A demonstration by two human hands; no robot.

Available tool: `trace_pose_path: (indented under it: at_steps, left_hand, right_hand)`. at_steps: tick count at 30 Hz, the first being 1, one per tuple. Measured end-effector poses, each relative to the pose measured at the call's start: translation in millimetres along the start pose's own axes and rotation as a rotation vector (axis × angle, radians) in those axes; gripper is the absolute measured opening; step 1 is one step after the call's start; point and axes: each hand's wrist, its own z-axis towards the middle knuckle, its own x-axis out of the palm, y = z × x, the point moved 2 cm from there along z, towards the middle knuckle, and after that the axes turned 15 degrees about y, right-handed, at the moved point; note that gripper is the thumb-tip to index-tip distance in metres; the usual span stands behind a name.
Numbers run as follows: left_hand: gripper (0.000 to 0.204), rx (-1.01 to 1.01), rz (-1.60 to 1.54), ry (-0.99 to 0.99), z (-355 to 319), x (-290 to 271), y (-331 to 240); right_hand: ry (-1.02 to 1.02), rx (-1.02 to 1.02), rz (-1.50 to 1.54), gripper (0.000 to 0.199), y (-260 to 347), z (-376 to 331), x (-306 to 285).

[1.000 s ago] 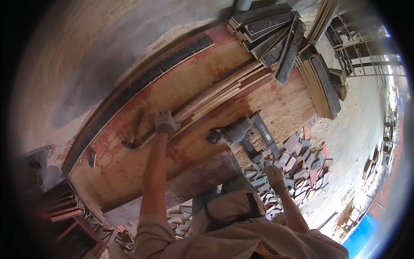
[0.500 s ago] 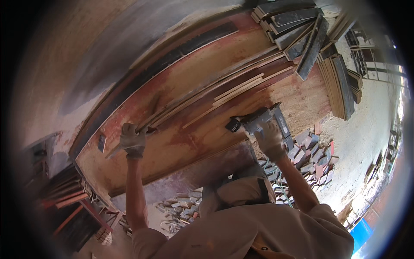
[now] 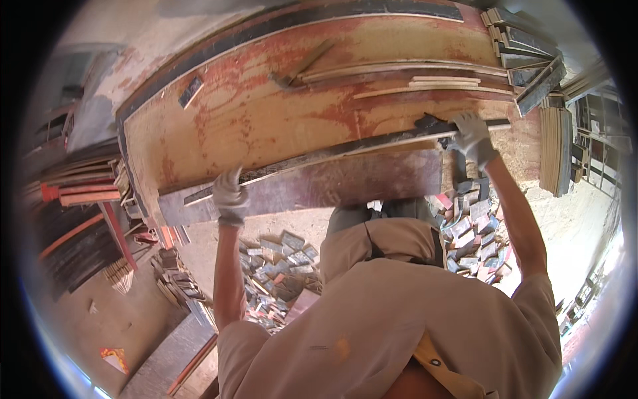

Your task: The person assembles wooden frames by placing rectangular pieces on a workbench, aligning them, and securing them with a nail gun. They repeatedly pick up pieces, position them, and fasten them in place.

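Note:
A long, narrow plywood strip (image 3: 332,147) with a dark face lies slantwise along the near edge of the workbench, over a wide dull purple board (image 3: 372,178). My left hand (image 3: 230,194), in a pale work glove, is closed around the strip near its left end. Gloved as well, my right hand (image 3: 473,136) grips it near the right end, which sticks out past the fingers. Beside and below the right hand is a dark tool (image 3: 460,166), perhaps a nail gun, partly hidden by the hand and strip.
A hammer (image 3: 304,65) and several thin strips (image 3: 445,81) lie on the reddish-brown workbench top (image 3: 219,126). Dark-faced boards (image 3: 555,149) are stacked at its right end. Offcuts (image 3: 282,256) cover the floor near my legs. More timber (image 3: 90,189) is piled at the left.
My right hand has left the dark tool and now grips the strip's right end. The strip has come to the near edge, held between both hands. My view has shifted.

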Motion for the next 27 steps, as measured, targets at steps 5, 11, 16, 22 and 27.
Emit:
trace_pose_path:
  at_steps: [5, 11, 16, 22, 27]
  left_hand:
    - [0.055, 0.131, -0.235, 0.311, -22, 78, -60]
    - [0.05, 0.027, 0.071, 0.416, -20, 106, 7]
    - [0.062, -0.143, -0.016, 0.445, -36, 100, 55]
    - [0.052, -0.04, -0.155, 0.411, -27, 127, 24]
    - [0.045, -0.139, -0.123, 0.492, -20, 134, 31]
  right_hand:
    - [0.07, 0.056, 0.134, 0.052, 115, -41, 91]
    - [0.03, -0.009, 0.107, 0.049, 166, -14, 109]
    - [0.081, 0.121, 0.096, 0.046, 130, -13, 126]
    - [0.107, 0.111, 0.046, 0.05, 117, -3, 124]
    - [0.202, 0.147, -0.054, 0.046, 64, 30, 87]
